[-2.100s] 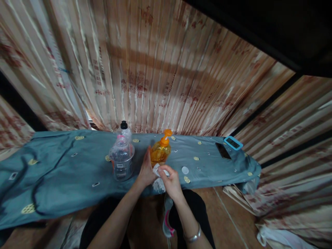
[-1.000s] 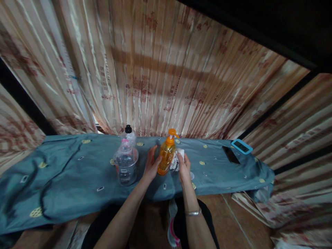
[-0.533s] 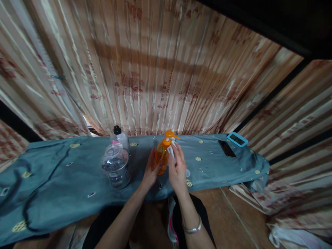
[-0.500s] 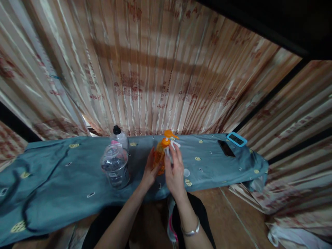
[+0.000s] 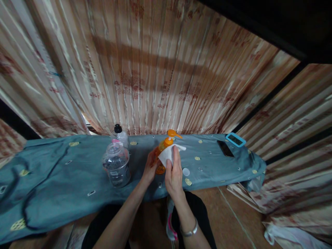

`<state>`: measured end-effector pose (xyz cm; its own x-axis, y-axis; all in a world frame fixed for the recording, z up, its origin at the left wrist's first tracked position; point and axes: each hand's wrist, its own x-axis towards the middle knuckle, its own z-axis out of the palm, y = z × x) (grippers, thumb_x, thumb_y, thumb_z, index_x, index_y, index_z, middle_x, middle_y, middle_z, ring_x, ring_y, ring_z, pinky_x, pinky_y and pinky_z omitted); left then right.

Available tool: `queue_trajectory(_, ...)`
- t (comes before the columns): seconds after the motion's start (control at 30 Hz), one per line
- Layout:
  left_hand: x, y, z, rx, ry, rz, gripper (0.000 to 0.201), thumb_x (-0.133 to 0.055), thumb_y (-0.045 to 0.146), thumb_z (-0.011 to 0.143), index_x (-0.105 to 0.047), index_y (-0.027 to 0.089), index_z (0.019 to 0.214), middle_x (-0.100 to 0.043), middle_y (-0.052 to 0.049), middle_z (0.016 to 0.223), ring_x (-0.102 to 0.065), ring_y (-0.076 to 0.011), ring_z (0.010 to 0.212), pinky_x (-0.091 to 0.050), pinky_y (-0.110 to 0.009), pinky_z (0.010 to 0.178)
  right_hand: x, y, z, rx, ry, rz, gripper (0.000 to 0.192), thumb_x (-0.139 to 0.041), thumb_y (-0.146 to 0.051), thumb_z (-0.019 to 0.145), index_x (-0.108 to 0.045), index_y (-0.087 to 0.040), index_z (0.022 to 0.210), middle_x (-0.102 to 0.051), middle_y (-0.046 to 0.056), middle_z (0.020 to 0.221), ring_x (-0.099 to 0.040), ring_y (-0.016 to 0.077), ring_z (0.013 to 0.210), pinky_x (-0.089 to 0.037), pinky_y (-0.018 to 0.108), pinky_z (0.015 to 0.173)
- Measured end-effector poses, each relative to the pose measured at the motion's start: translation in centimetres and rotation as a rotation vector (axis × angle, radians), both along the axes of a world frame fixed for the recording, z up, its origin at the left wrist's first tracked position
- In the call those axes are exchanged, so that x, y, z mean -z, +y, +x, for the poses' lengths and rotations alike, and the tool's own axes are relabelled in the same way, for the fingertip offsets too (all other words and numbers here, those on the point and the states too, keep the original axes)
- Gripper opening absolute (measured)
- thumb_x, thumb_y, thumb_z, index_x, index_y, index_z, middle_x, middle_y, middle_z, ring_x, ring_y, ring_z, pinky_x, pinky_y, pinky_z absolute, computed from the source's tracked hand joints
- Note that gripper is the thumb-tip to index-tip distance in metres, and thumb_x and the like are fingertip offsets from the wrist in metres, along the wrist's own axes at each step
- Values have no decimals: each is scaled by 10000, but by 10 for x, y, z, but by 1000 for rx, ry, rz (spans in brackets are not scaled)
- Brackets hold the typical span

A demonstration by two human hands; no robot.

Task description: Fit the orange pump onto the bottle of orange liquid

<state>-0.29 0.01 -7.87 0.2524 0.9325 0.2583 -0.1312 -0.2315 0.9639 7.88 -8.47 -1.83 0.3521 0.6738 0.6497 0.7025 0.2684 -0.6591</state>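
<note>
An orange pump bottle stands a little tilted at the middle of the cloth-covered table, its spout pointing right. My left hand is wrapped round its left side. In my right hand is a white tissue, pinched between thumb and fingers and pressed against the bottle's upper right side. Part of the bottle's body is hidden behind the tissue and my fingers. A small white disc lies on the cloth just right of my right hand.
On the left stand a clear plastic jar and, behind it, a clear bottle with a black cap. A dark phone and a blue-framed digital clock lie at the right end of the blue-green tablecloth. Curtains hang behind.
The tissue has spread wider over the bottle's side, its corner now pointing right. The bottle's top has shifted slightly right and tilted. My left hand keeps its hold.
</note>
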Motion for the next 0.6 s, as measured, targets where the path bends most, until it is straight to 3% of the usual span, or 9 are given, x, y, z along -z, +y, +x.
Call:
queue_trajectory(0.07, 0, -1, 1, 6, -13, -15, 602, -610, 568, 841, -530, 274, 1360, -558, -96, 1401, -502, -264, 1351, -373, -442, 1175, -10, 12, 8, 10, 61, 0, 613, -405, -348, 1031, -145, -219, 1571, -280, 151, 1611, -279, 182, 1482, -256, 469, 1210)
queue_trajectory(0.13, 0, -3, 1, 15, -23, -22, 600, -605, 555, 853, -515, 274, 1375, -542, -97, 1413, -488, -264, 1361, -357, -453, 1184, -9, 20, 12, 0, 123, -26, 621, -440, -440, 1010, -263, -155, 1532, -317, 175, 1590, -301, 213, 1474, -268, 468, 1203)
queue_trajectory(0.27, -1, -2, -1, 25, -15, -32, 632, -631, 520, 850, -481, 267, 1409, -534, -101, 1417, -505, -268, 1338, -420, -444, 1134, 21, 20, 8, 10, 273, -109, 719, -496, -544, 963, -257, -164, 1524, -433, 188, 1517, -446, 265, 1386, -381, 497, 1127)
queue_trajectory(0.4, -3, 2, 0, 27, 24, -48, 597, -672, 509, 815, -552, 270, 1349, -566, -90, 1367, -527, -274, 1314, -459, -433, 1098, 41, 10, 3, 11, 340, -171, 689, -433, -579, 970, -334, -127, 1480, -444, 226, 1498, -475, 307, 1359, -385, 556, 1108)
queue_trajectory(0.5, -1, 2, 4, 27, 22, -16, 505, -605, 528, 860, -599, 270, 1294, -576, -74, 1395, -434, -265, 1416, -341, -457, 1202, 23, 13, 7, -6, 310, -166, 700, -477, -542, 959, -304, -139, 1504, -426, 206, 1516, -431, 286, 1394, -317, 546, 1158)
queue_trajectory(0.6, 4, -2, 9, 41, -10, -61, 518, -480, 534, 931, -526, 278, 1379, -539, -56, 1473, -360, -233, 1476, -283, -460, 1238, -7, 25, 12, -48, 226, -116, 746, -540, -489, 932, -250, -158, 1535, -317, 162, 1588, -283, 249, 1477, -224, 497, 1213)
